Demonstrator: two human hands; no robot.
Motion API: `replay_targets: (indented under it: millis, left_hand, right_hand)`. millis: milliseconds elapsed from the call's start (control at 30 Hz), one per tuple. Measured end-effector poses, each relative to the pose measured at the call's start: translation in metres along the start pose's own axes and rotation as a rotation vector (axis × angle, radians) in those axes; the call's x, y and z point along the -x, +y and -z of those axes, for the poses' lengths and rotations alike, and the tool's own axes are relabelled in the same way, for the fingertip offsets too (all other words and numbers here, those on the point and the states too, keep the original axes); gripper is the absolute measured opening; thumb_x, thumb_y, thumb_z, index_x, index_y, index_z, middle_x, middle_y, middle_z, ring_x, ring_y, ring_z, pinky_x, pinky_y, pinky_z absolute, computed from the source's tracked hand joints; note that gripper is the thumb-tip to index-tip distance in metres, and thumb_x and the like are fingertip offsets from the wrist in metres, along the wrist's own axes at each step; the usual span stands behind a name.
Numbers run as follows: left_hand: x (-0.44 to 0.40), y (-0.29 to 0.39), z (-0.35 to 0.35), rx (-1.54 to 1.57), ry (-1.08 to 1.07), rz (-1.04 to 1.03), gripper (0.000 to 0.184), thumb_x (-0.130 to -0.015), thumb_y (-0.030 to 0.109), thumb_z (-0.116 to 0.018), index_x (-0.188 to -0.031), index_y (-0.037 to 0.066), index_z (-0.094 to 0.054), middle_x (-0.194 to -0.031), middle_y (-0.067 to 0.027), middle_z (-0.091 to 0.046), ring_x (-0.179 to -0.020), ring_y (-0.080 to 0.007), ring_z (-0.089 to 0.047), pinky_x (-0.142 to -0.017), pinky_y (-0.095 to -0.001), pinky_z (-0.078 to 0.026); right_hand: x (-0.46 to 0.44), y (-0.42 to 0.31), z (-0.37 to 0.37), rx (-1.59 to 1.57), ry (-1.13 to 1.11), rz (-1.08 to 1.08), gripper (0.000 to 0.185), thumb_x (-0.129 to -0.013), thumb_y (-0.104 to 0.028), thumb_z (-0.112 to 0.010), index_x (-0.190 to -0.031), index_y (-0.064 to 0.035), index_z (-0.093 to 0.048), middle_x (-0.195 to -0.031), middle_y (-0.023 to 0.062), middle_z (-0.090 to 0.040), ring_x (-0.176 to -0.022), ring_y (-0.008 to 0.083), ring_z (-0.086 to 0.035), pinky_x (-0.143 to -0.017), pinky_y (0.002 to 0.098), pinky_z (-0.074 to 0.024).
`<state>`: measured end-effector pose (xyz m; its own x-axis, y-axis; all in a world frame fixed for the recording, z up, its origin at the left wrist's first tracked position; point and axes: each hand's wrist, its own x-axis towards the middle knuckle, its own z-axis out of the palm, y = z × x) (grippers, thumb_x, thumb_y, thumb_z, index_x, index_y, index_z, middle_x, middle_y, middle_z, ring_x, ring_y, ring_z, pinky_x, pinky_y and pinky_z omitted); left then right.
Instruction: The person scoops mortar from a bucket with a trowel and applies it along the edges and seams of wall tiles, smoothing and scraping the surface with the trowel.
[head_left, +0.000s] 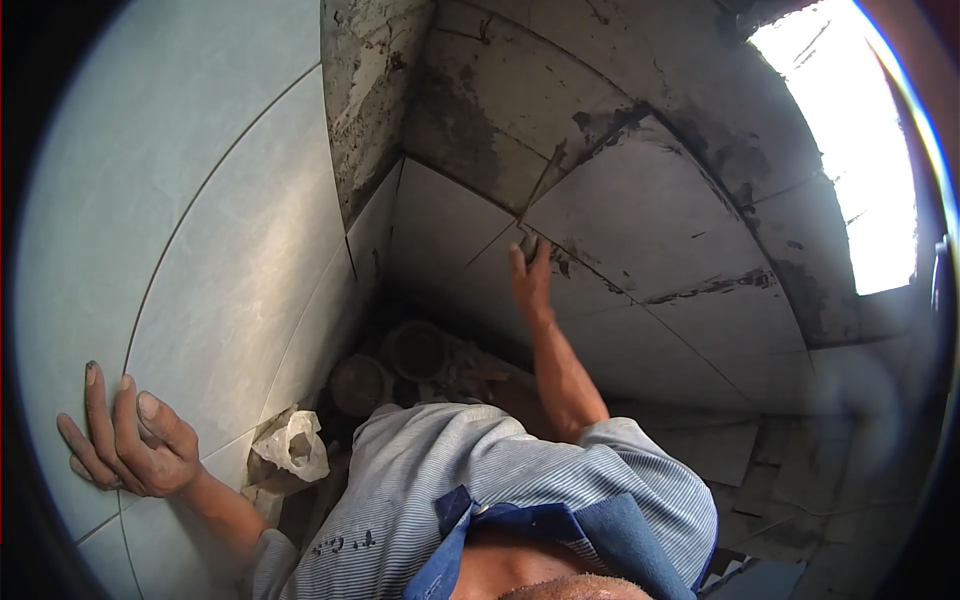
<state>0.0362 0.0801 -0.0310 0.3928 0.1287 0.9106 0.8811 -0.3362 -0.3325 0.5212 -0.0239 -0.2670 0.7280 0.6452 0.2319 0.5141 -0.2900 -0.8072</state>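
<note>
My left hand (135,440) rests with its fingers spread on the pale tiled wall (240,240) at the left, across a joint between tiles. Farther ahead, my right hand (532,265) is closed around the handle of a thin trowel-like tool (543,182). The tool's narrow blade points up and away, over the corner where several tiles of the far wall (620,210) meet. Dark smears of mortar mark the tile joints near that hand.
A torn whitish bag (292,447) stands by the left wall. Two round buckets (418,350) (358,384) sit in the dark corner below. A rough, untiled strip (365,90) runs up the corner. Bright light enters through an opening (860,150) at the upper right.
</note>
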Motion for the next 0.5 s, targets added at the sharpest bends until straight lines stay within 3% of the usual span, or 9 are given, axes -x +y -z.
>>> replay_targets:
  millis: [67, 100, 267, 333, 400, 467, 500]
  left_hand:
    - [0.0, 0.0, 0.0, 0.028, -0.012, 0.002, 0.018, -0.1, 0.024, -0.05, -0.1, 0.013, -0.064, -0.107, -0.0063, -0.072, -0.128, -0.0265, -0.049, -0.117, -0.0386, -0.023]
    - [0.0, -0.001, 0.001, 0.052, -0.025, 0.007, 0.019, -0.1, 0.025, -0.05, -0.1, 0.013, -0.064, -0.108, -0.0058, -0.072, -0.132, -0.028, -0.045, -0.117, -0.038, -0.019]
    - [-0.002, 0.0, 0.001, 0.031, -0.02, -0.008, 0.018, -0.1, 0.024, -0.05, -0.1, 0.013, -0.064, -0.108, -0.0056, -0.072, -0.131, -0.0273, -0.046, -0.117, -0.0383, -0.021]
    - [-0.001, 0.0, 0.001, 0.029, -0.022, -0.014, 0.018, -0.1, 0.024, -0.05, -0.1, 0.013, -0.064, -0.107, -0.0055, -0.072, -0.131, -0.0271, -0.046, -0.116, -0.0383, -0.022]
    - [0.001, -0.003, -0.001, 0.032, 0.007, -0.008, 0.019, -0.1, 0.028, -0.051, -0.1, 0.016, -0.065, -0.111, 0.0013, -0.071, -0.129, -0.0261, -0.048, -0.111, -0.0362, -0.028]
    - [0.006, -0.007, -0.002, 0.033, -0.003, 0.0, 0.018, -0.1, 0.028, -0.051, -0.1, 0.016, -0.065, -0.111, 0.0015, -0.071, -0.129, -0.0261, -0.048, -0.11, -0.0363, -0.029]
    - [0.008, -0.007, -0.001, 0.03, -0.014, 0.005, 0.018, -0.1, 0.027, -0.051, -0.1, 0.016, -0.065, -0.111, 0.0016, -0.071, -0.129, -0.0261, -0.048, -0.11, -0.0363, -0.029]
  right_hand:
    - [-0.034, 0.02, 0.02, 0.135, 0.022, 0.204, 0.046, -0.094, -0.034, -0.062, -0.12, 0.0028, -0.05, -0.096, 0.0216, -0.064, -0.088, 0.0318, -0.064, -0.08, 0.0426, -0.0489]
    - [-0.053, 0.036, 0.036, 0.197, -0.002, 0.221, 0.047, -0.094, -0.035, -0.062, -0.12, 0.0023, -0.052, -0.099, 0.0223, -0.065, -0.09, 0.0333, -0.064, -0.081, 0.042, -0.0488]
    - [-0.095, 0.066, 0.148, 0.355, -0.148, 0.309, 0.049, -0.093, -0.04, -0.063, -0.117, 0.002, -0.058, -0.104, 0.0236, -0.066, -0.094, 0.033, -0.065, -0.084, 0.0409, -0.0485]
    - [-0.075, 0.028, 0.167, 0.332, -0.191, 0.194, 0.049, -0.093, -0.039, -0.063, -0.118, 0.0026, -0.057, -0.104, 0.0225, -0.066, -0.094, 0.0318, -0.064, -0.084, 0.0402, -0.0482]
    - [-0.046, 0.017, 0.167, 0.308, -0.224, 0.085, 0.049, -0.093, -0.039, -0.063, -0.118, 0.0033, -0.057, -0.104, 0.0214, -0.066, -0.094, 0.0307, -0.064, -0.084, 0.0395, -0.048]
    - [-0.008, 0.009, 0.131, 0.272, -0.009, -0.017, 0.045, -0.094, -0.035, -0.062, -0.117, 0.0036, -0.056, -0.1, 0.0171, -0.064, -0.088, 0.0261, -0.06, -0.08, 0.0386, -0.0477]
    - [0.01, 0.006, 0.11, 0.174, 0.029, 0.031, 0.042, -0.095, -0.033, -0.062, -0.116, 0.0028, -0.055, -0.097, 0.015, -0.062, -0.085, 0.0244, -0.058, -0.077, 0.0389, -0.0472]
